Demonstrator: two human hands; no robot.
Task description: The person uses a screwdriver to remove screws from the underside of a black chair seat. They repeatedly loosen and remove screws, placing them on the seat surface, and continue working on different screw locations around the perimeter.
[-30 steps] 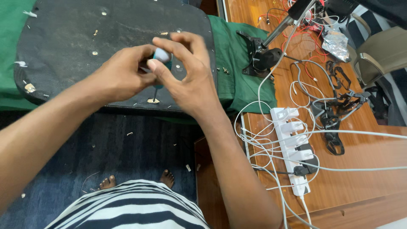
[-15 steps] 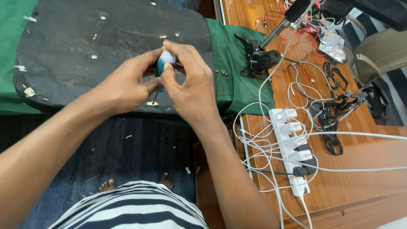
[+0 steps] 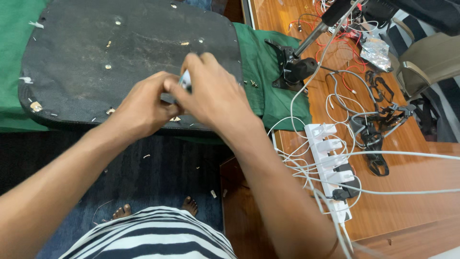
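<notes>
Carefully now, because your grip leaves little margin. On the left, the black board (image 3: 129, 62) lies flat on the green cloth (image 3: 268, 86), dotted with small screws and pale scraps, and its near edge overhangs the dark floor where your bare toes show. Your left hand (image 3: 143, 108) hovers above that edge, fingers curled in tight against the right hand; what it has under its fingertips you can't make out from here. Between the two hands sits the small pale object (image 3: 186, 80), only a sliver of it showing. Your right hand (image 3: 215, 96) closes over it from above, fingers bent and pinched around it, nearly hiding it.

If either pinch slackens, the piece would likely drop onto the board and roll off the near edge to the floor, and among the scraps there it would be hard to find. A loose screw could be knocked the same way.

Further right, the white power strip (image 3: 333, 168) lies just beside your right forearm with cables (image 3: 306, 129) looping close to it; a sideways pull of that arm could snag them.
</notes>
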